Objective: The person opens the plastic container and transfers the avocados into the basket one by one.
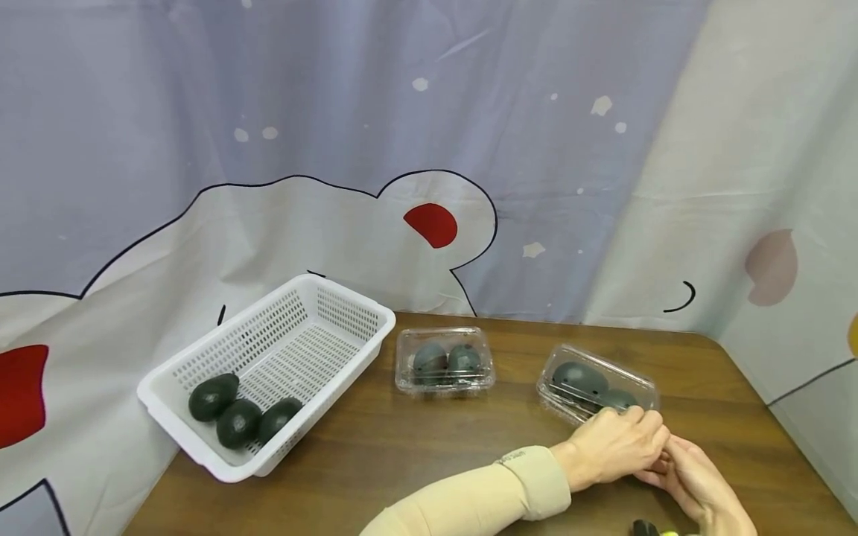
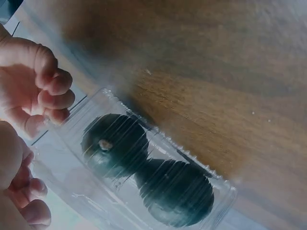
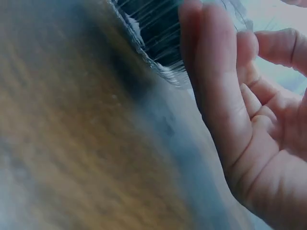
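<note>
At the right of the table a clear plastic clamshell box [image 1: 551, 400] holds two dark green avocados [image 1: 580, 378]. My left hand [image 1: 613, 445], in a cream sleeve, grips its near right end with curled fingers. Beside it my right hand [image 1: 700, 480] pinches the same corner. The left wrist view shows the ridged lid over both avocados [image 2: 114, 143], with fingers of the two hands at one end of the box. In the right wrist view, the right hand's fingers [image 3: 218, 72] lie along the plastic and cover part of it.
A second clear clamshell box [image 1: 405, 381] with two avocados stands at the back middle. On the left, a white perforated basket [image 1: 342, 327] contains three avocados [image 1: 237, 423]. A patterned curtain [image 1: 335, 223] hangs behind the table [image 1: 429, 447]. A black object [image 1: 645, 528] shows at the bottom edge.
</note>
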`<state>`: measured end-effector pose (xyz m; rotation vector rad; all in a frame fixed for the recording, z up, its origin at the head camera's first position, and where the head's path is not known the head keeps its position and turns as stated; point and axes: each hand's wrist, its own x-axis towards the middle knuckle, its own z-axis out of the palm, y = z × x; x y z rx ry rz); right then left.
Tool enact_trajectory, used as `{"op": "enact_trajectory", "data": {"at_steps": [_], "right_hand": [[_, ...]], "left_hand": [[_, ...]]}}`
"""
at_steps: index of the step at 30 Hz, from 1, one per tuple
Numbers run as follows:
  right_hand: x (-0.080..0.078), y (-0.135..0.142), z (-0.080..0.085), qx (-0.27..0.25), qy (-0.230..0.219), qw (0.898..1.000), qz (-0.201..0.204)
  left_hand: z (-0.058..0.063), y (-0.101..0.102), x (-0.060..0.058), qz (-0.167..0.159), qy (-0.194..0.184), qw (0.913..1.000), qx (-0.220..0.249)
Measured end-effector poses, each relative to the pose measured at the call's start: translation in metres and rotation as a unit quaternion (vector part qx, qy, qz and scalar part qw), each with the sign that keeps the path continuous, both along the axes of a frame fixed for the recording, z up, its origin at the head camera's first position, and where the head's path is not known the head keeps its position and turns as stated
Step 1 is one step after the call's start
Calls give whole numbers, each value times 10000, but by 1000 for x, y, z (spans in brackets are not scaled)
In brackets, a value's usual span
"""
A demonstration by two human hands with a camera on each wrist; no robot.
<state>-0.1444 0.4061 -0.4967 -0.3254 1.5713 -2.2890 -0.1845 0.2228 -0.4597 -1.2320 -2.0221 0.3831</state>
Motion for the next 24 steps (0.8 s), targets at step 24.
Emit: {"op": "enact_trajectory", "data": {"at_steps": [24], "right_hand": [[3,-4,12,669,-774,9940,377]], "left_hand": [[-8,-24,-7,-58,-258,9996,85]]}}
